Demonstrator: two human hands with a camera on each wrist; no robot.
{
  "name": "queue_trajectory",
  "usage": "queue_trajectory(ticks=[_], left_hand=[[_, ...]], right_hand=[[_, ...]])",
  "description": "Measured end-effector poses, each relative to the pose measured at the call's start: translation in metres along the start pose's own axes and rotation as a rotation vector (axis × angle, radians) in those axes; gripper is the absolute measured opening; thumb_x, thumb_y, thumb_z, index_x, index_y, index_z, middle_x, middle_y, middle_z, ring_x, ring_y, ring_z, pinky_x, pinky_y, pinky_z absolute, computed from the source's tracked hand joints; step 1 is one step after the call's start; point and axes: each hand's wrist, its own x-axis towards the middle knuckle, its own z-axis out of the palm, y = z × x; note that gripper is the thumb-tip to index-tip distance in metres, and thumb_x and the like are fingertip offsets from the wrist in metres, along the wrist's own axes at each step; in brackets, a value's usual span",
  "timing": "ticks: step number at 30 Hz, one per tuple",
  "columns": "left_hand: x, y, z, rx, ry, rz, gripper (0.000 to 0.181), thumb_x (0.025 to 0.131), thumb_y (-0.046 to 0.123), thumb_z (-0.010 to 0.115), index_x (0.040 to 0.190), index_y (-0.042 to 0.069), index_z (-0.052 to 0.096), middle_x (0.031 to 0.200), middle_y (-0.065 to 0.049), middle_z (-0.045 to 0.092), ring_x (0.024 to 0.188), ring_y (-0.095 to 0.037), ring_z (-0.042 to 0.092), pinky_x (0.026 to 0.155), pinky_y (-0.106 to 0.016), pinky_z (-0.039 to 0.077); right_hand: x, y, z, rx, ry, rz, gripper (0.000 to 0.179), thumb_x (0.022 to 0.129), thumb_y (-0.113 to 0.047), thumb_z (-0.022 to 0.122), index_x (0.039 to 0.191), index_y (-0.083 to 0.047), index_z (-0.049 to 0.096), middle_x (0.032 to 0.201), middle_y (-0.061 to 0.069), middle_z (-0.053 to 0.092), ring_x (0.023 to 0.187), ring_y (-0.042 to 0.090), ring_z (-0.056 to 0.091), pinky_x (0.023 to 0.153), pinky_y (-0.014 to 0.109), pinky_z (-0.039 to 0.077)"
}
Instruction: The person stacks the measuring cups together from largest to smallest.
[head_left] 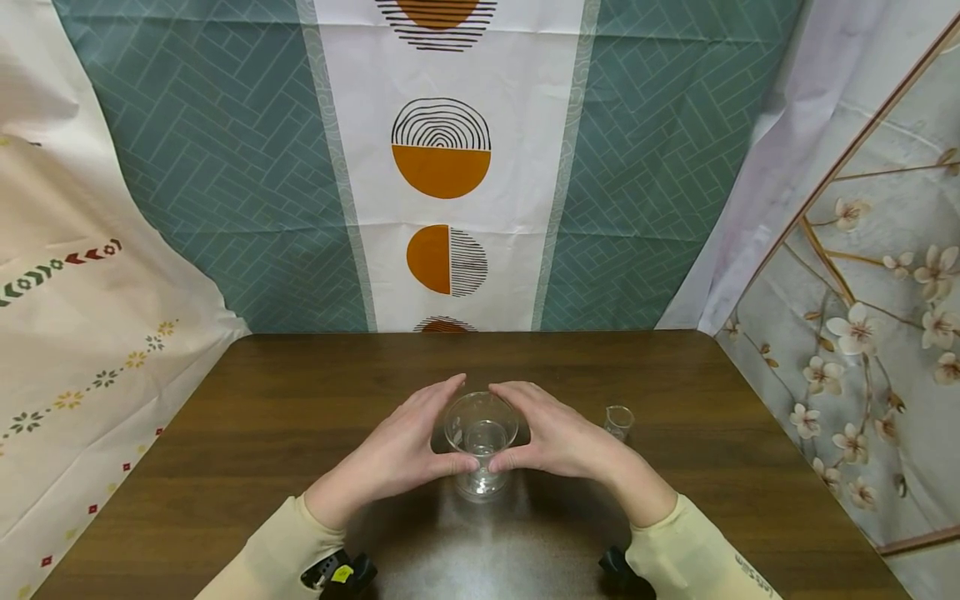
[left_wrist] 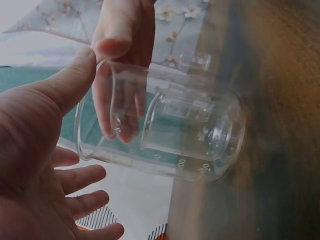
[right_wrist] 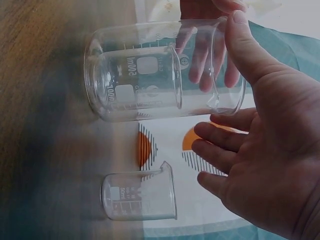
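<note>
A large clear glass beaker stands upright on the table, with a smaller beaker nested inside it. My left hand curves around its left side near the rim, thumb in front and index finger behind. From the other side my right hand holds it the same way, with the two thumbs almost meeting in front. The remaining fingers of the left hand spread away from the glass. To the right, behind my right wrist, stands a small 50 ml beaker, which nothing touches.
The brown wooden table ends at a teal and white patterned cloth at the back. A cream cloth hangs on the left and a floral panel stands on the right.
</note>
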Motion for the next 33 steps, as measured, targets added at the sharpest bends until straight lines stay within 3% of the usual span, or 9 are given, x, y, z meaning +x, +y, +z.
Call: queue_trajectory(ticks=[14, 27, 33], left_hand=[[-0.002, 0.002, 0.009, -0.059, 0.036, -0.037, 0.115, 0.085, 0.046, 0.098, 0.172, 0.009, 0.034, 0.17, -0.011, 0.046, 0.154, -0.035, 0.046, 0.118, -0.061, 0.045], [-0.001, 0.004, 0.017, -0.072, 0.057, -0.061, 0.11, 0.086, 0.05, 0.096, 0.17, 0.009, 0.037, 0.167, -0.008, 0.05, 0.153, -0.035, 0.047, 0.117, -0.061, 0.046], [-0.001, 0.006, 0.017, -0.086, 0.055, -0.092, 0.106, 0.087, 0.048, 0.095, 0.169, 0.01, 0.039, 0.167, -0.008, 0.05, 0.154, -0.034, 0.046, 0.117, -0.062, 0.046]], right_hand=[[-0.001, 0.0, -0.002, -0.078, 0.025, 0.015, 0.113, 0.082, -0.057, 0.096, 0.169, -0.01, 0.042, 0.171, 0.012, 0.043, 0.157, 0.035, 0.041, 0.121, 0.061, 0.042], [-0.01, 0.01, -0.005, -0.147, 0.096, 0.073, 0.108, 0.085, -0.057, 0.094, 0.168, -0.009, 0.045, 0.172, 0.012, 0.043, 0.161, 0.048, 0.031, 0.127, 0.068, 0.028], [-0.012, 0.013, -0.008, -0.189, 0.124, 0.077, 0.105, 0.085, -0.054, 0.094, 0.166, -0.007, 0.048, 0.17, 0.014, 0.045, 0.159, 0.053, 0.032, 0.126, 0.07, 0.028]])
